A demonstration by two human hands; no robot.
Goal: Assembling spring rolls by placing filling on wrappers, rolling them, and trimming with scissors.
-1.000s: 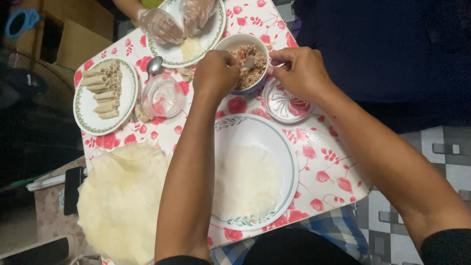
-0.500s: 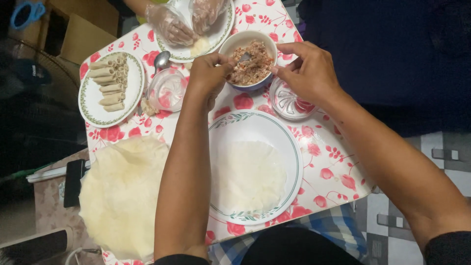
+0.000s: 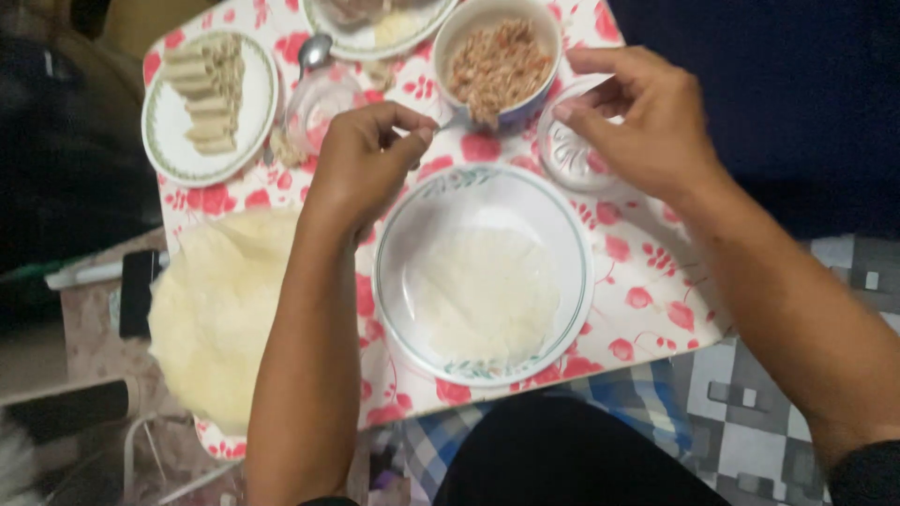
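Left hand (image 3: pixel 361 159) pinches spoon handle (image 3: pixel 448 122) by filling bowl (image 3: pixel 497 61); right hand (image 3: pixel 647 117) open, empty. Wrapper (image 3: pixel 483 290) thin, tears easily — lift by edge.

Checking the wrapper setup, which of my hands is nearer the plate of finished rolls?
Left. The left hand is just right of the plate of rolls; the right hand is far across, beyond the filling bowl.
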